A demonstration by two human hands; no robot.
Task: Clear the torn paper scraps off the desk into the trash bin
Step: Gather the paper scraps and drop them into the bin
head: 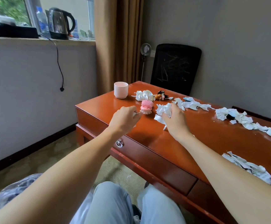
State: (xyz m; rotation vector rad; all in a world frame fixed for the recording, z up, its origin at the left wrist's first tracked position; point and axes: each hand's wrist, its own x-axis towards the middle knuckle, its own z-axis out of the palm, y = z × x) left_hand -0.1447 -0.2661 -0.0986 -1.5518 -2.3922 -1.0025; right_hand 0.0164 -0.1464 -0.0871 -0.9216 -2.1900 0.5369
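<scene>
A ribbed pink cup is stood upright near the far left corner of the desk; its inside cannot be seen. A clear plastic bag is seen low at the left, off the desk and beside the person's knees, too blurred for its contents to be told. A wad of torn paper is gripped on the desk top by the right hand, whose fingers are curled round it. A small scrap is pinched at the fingertips of the left hand, just beside a pink brush that lies between the two hands. More paper scraps are strewn in a loose trail from just beyond the right hand to the desk's right edge, and a heap lies near the front edge by the right forearm.
</scene>
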